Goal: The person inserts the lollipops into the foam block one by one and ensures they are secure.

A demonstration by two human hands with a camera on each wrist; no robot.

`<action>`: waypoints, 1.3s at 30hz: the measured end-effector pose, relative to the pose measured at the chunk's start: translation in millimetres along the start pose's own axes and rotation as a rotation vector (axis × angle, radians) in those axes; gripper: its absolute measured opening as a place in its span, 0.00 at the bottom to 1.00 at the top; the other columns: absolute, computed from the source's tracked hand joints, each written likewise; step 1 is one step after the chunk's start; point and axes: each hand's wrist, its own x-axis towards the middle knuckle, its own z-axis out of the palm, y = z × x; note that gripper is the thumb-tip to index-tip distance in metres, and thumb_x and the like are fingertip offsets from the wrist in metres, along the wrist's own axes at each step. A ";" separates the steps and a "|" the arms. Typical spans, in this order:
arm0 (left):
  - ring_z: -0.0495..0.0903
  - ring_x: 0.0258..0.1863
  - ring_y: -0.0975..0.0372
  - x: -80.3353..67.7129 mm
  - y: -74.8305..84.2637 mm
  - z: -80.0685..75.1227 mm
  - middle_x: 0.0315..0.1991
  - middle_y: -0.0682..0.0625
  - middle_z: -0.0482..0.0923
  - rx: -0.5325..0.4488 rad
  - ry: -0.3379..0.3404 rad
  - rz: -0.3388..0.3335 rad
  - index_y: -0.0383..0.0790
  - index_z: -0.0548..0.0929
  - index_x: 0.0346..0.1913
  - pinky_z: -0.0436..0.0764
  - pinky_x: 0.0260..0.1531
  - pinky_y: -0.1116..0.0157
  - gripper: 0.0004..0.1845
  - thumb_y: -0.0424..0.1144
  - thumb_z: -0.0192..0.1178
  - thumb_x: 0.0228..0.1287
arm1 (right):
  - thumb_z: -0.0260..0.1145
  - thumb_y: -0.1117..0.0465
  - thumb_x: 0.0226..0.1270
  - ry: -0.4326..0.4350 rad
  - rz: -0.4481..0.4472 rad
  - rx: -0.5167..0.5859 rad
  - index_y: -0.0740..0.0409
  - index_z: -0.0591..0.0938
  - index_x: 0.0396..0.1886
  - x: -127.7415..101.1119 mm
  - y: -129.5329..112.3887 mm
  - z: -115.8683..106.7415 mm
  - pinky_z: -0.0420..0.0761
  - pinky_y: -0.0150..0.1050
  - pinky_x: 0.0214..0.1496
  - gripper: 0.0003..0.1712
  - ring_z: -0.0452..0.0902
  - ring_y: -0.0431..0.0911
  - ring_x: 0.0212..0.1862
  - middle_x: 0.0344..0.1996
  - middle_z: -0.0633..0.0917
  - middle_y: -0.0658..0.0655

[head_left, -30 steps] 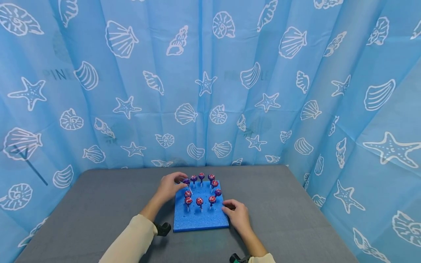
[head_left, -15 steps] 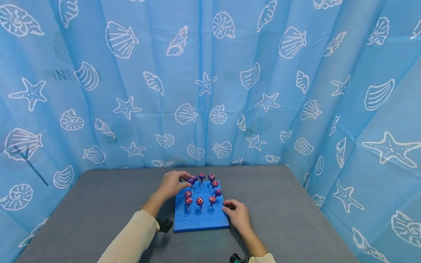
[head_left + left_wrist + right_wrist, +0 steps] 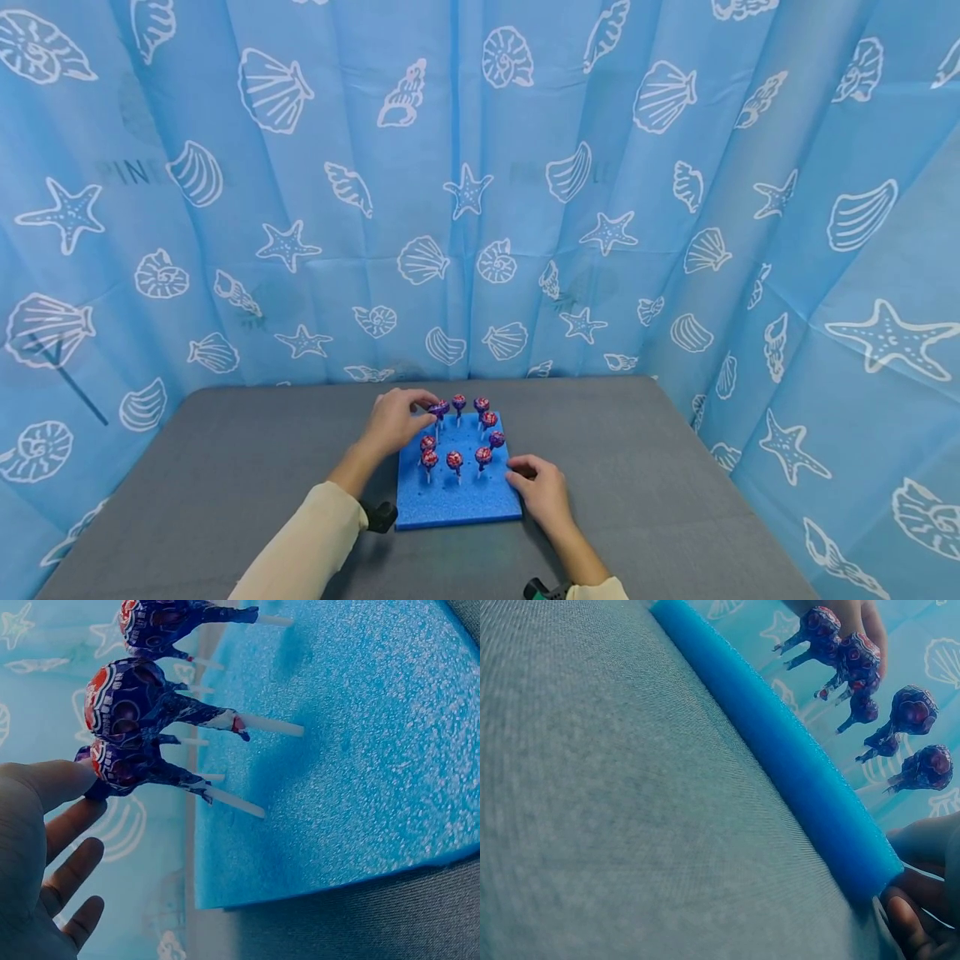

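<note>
left hand [image 3: 393, 421] pinches purple-wrapped lollipop [image 3: 124, 763]; white stick out of foam [image 3: 360, 750]

Nine wrapped lollipops [image 3: 454, 459] are counted in the head view, all on one blue foam board [image 3: 459, 498]. Eight are stuck upright in it; the ninth is held at its far left corner. Two hands are seen, the left hand [image 3: 392, 423] and the right hand [image 3: 542, 492], over one grey tabletop [image 3: 225, 467].
</note>
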 end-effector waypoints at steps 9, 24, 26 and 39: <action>0.79 0.41 0.58 -2.4 -0.9 4.2 0.39 0.56 0.84 -0.106 0.043 -0.057 0.51 0.87 0.42 0.71 0.50 0.49 0.08 0.42 0.69 0.60 | 0.71 0.65 0.61 -0.007 -0.001 -0.003 0.57 0.87 0.38 0.8 0.3 0.1 0.78 0.38 0.39 0.06 0.77 0.44 0.36 0.33 0.85 0.51; 0.79 0.37 0.60 -8.5 -8.6 9.0 0.38 0.54 0.84 -0.266 0.101 -0.122 0.48 0.86 0.43 0.78 0.38 0.58 0.07 0.40 0.68 0.61 | 0.71 0.65 0.62 -0.015 -0.011 0.010 0.59 0.86 0.38 0.3 -0.4 -1.8 0.78 0.37 0.38 0.06 0.77 0.45 0.36 0.33 0.85 0.52; 0.79 0.38 0.59 -8.5 -8.3 9.3 0.39 0.53 0.84 -0.272 0.094 -0.126 0.47 0.86 0.43 0.78 0.38 0.58 0.07 0.40 0.68 0.62 | 0.71 0.65 0.61 -0.014 -0.014 0.008 0.59 0.86 0.38 0.4 -0.2 -1.5 0.78 0.37 0.37 0.06 0.77 0.45 0.36 0.33 0.85 0.52; 0.80 0.40 0.58 -7.6 -8.6 8.1 0.39 0.57 0.84 -0.194 -0.003 -0.065 0.51 0.87 0.41 0.79 0.40 0.56 0.07 0.41 0.69 0.60 | 0.71 0.66 0.61 0.001 -0.004 0.002 0.59 0.86 0.38 -0.2 -0.3 -0.3 0.78 0.39 0.38 0.06 0.77 0.44 0.35 0.33 0.85 0.51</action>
